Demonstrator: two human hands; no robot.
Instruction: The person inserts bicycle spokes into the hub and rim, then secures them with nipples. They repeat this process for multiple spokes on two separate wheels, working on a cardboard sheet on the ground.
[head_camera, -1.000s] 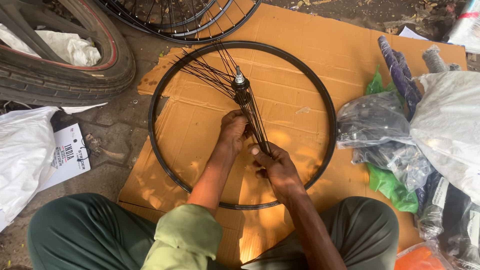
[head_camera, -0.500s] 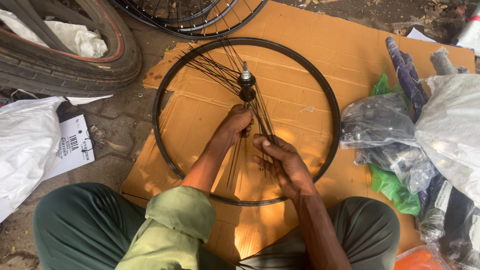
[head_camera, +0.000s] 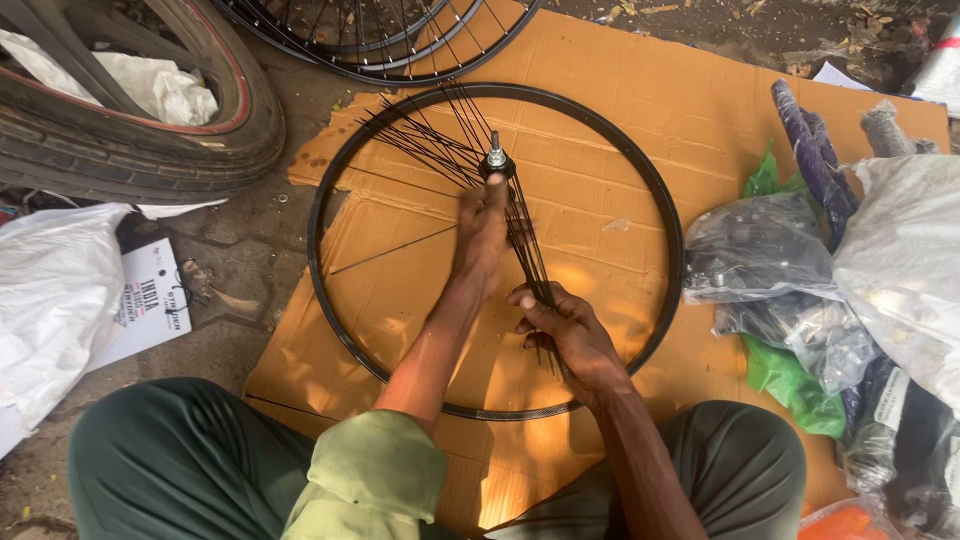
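Lacing goes best with the hub (head_camera: 497, 160) kept centred inside the rim (head_camera: 322, 190) on the cardboard (head_camera: 720, 120): left hand (head_camera: 482, 232) grips below it, right hand (head_camera: 562, 333) clenches gathered spokes (head_camera: 528, 262).

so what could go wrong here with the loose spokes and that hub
The left hand steadies the hub from below while the right hand grips a bunch of loose spokes. Risks:
1. The bunch could slip and tangle with the fanned spokes.
2. The hub could tip, since few spokes reach the rim.
3. Spoke ends may poke fingers.
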